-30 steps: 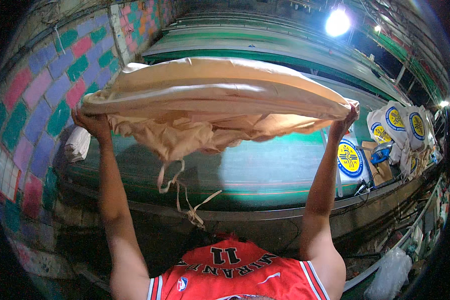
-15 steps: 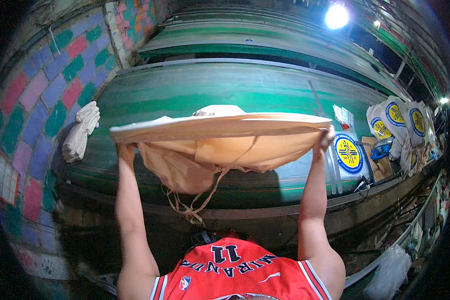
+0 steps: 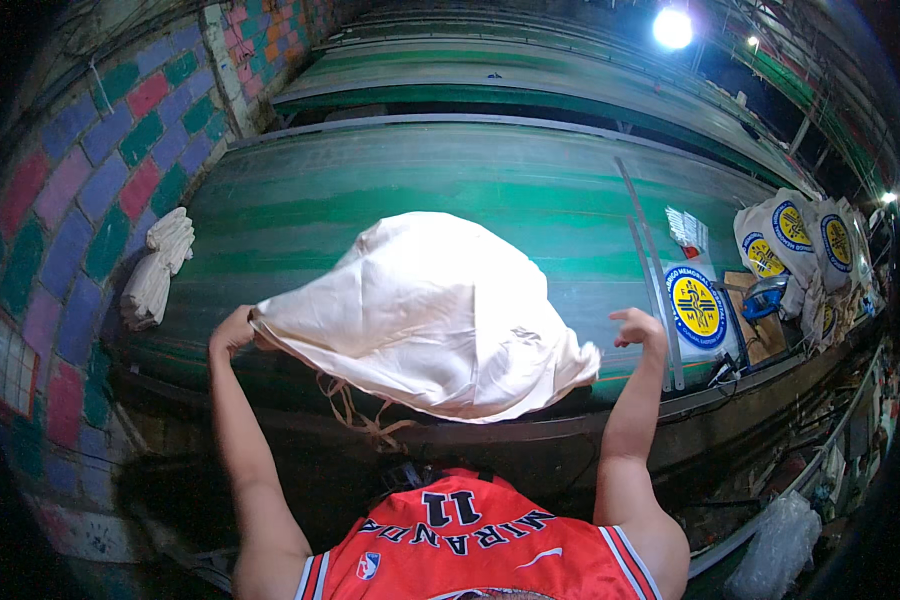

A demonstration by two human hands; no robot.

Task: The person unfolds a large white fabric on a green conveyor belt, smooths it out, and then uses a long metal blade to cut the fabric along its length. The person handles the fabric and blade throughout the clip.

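A cream cloth bag (image 3: 440, 310) billows over the near part of the long green table (image 3: 300, 180). My left hand (image 3: 236, 332) pinches its left corner. Clear of the bag's right end, my right hand (image 3: 638, 328) is raised with its fingers apart and nothing in them. Thin tan cords (image 3: 370, 425) dangle from under the bag toward the table's front edge. The bag's underside is hidden.
Folded cream cloth (image 3: 160, 268) lies at the table's left end. Metal rails (image 3: 650, 270) cross the table beside a blue-and-yellow round print (image 3: 698, 307). Farther right are a blue tool (image 3: 763, 298) and printed cloth bags (image 3: 790, 240). A painted block wall (image 3: 100, 190) bounds the left.
My right hand has let go of the bag's right corner. The bag, stretched between both hands before, has dropped and puffed up. My left hand has moved slightly down and left, keeping its corner.
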